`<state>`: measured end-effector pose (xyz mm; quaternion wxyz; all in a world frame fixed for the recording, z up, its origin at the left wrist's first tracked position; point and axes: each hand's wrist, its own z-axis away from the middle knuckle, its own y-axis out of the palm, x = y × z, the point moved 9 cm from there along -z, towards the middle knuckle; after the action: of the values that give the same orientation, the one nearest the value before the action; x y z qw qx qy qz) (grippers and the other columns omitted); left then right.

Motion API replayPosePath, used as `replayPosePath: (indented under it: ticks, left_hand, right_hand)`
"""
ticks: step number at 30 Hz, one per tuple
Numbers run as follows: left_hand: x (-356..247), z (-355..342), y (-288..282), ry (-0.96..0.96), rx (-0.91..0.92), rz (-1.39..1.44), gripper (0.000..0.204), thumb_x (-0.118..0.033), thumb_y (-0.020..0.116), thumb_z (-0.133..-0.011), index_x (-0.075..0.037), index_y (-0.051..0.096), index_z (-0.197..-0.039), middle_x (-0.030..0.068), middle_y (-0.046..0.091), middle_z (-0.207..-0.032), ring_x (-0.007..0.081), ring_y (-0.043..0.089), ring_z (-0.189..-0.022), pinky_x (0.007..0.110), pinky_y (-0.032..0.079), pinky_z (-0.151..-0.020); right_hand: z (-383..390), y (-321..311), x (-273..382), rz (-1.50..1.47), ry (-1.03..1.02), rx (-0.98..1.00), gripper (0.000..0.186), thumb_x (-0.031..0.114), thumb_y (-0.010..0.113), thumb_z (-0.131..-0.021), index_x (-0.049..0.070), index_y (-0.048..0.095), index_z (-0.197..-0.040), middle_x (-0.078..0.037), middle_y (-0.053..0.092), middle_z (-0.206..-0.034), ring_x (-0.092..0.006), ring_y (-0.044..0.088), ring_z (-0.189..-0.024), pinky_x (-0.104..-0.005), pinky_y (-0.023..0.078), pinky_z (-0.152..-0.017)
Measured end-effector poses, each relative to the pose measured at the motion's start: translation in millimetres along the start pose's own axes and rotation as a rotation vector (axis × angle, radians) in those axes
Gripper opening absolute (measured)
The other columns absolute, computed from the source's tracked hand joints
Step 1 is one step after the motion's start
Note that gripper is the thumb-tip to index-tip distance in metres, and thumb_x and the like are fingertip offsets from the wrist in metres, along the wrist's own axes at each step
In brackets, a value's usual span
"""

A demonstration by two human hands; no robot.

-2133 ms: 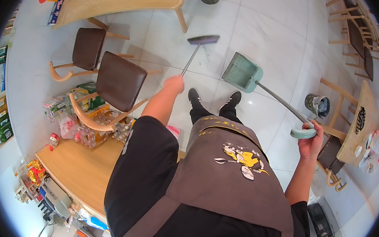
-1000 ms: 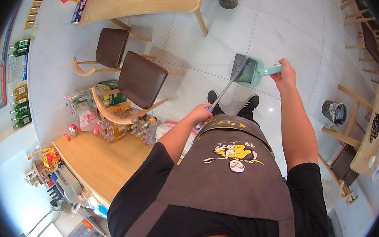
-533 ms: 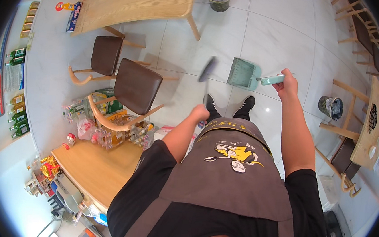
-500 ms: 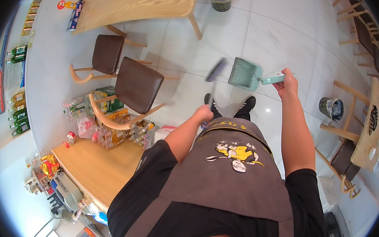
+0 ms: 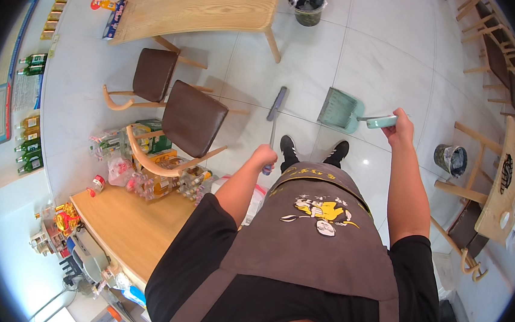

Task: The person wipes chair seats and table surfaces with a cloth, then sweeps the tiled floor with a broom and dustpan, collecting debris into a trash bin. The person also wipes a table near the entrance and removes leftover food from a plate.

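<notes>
My left hand [image 5: 263, 156] is closed round the handle of a broom. The long grey-purple head of this broom [image 5: 277, 104] is down at the tiled floor, ahead of my left shoe and close to the brown chairs. In my right hand [image 5: 400, 128] is the handle of a green dustpan [image 5: 341, 111], fingers wrapped round it. The pan lies to the right of the broom head, apart from it, with its toothed edge on the side facing the broom. Whether any dirt lies in the pan is too small to tell.
Two brown chairs [image 5: 194, 118] stand at the left, by a wooden table [image 5: 203, 2]. A dark bin [image 5: 307, 7] is beyond it; another bin [image 5: 450, 159] stands right. Bottles and bags [image 5: 141, 176] crowd the floor beside a wooden counter [image 5: 125, 226].
The broom head has swung left, away from the dustpan and toward the chairs. My left hand has shifted slightly left. My right hand and the dustpan have moved a little right.
</notes>
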<state>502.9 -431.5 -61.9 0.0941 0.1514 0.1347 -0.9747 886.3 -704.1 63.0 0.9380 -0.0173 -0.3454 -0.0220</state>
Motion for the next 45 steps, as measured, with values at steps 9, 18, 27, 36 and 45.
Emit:
replayPosePath:
  ticks: [9,18,27,36,45]
  left_hand:
    - [-75.8,33.7,71.8,0.009,0.3,0.244,0.049,0.0,0.061,-0.08,-0.002,0.054,-0.128,0.0047,0.053,-0.06,0.013,0.049,-0.042,0.032,0.04,-0.037]
    - [-65.2,62.5,27.5,0.062,0.158,0.263,0.069,-0.002,0.06,-0.084,-0.011,0.037,-0.148,0.0024,0.052,-0.061,0.0101,0.046,-0.041,0.029,0.038,-0.037]
    - [-33.4,11.5,5.4,-0.021,-0.089,0.368,0.013,0.001,0.059,-0.081,-0.007,0.05,-0.088,0.0053,0.051,-0.059,0.015,0.048,-0.042,0.031,0.037,-0.038]
    - [25.4,-36.1,-30.9,-0.271,-0.104,0.468,0.018,0.0,0.059,-0.084,0.0,0.055,-0.067,0.011,0.056,-0.056,0.0185,0.053,-0.041,0.033,0.042,-0.04]
    - [-44.9,-39.7,-106.0,-0.293,-0.06,0.149,0.011,-0.015,0.067,-0.078,-0.004,0.07,-0.08,0.0038,0.063,-0.07,0.0159,0.057,-0.061,0.036,0.044,-0.054]
  right_hand:
    - [-3.3,2.1,7.0,-0.088,0.032,0.058,0.024,0.01,0.056,-0.082,-0.003,0.047,-0.1,-0.016,0.055,-0.092,-0.0318,0.063,-0.082,-0.0497,0.058,-0.077]
    - [5.9,-98.9,7.7,-0.718,0.167,0.121,0.016,-0.005,0.048,-0.077,-0.001,0.038,-0.089,-0.011,0.044,-0.078,-0.0225,0.05,-0.067,-0.0436,0.056,-0.073]
    - [21.7,-90.8,111.9,-0.89,0.06,0.354,0.017,-0.007,0.048,-0.075,0.006,0.039,-0.072,-0.006,0.041,-0.067,-0.0171,0.043,-0.055,-0.0328,0.047,-0.062]
    - [37.9,76.0,233.7,-0.675,-0.136,0.565,0.029,-0.006,0.046,-0.077,0.014,0.04,-0.096,-0.005,0.042,-0.072,-0.0139,0.041,-0.055,-0.0325,0.041,-0.058]
    - [-2.9,244.7,239.1,-0.334,-0.278,0.545,0.038,-0.006,0.045,-0.071,0.013,0.042,-0.104,-0.007,0.043,-0.074,-0.0156,0.037,-0.047,-0.0371,0.037,-0.047]
